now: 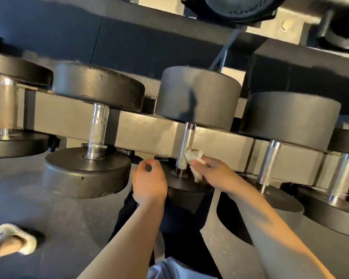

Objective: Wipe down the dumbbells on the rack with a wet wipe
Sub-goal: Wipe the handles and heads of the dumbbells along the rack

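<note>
Several black dumbbells with knurled chrome handles lie side by side on a grey rack (153,127). My right hand (212,170) holds a crumpled white wet wipe (194,158) against the lower right side of the middle dumbbell's handle (186,146). My left hand (149,180) hovers just left of that handle, over the near head, with fingers curled and nothing in it. The middle dumbbell's far head (197,95) is in full view; its near head (185,186) is partly hidden by my hands.
A thinner dumbbell (95,129) sits to the left and two thicker ones (270,164) to the right. An upper shelf with more weights (242,7) runs above. Grey speckled floor lies below, with my slippered foot (12,238) at the lower left.
</note>
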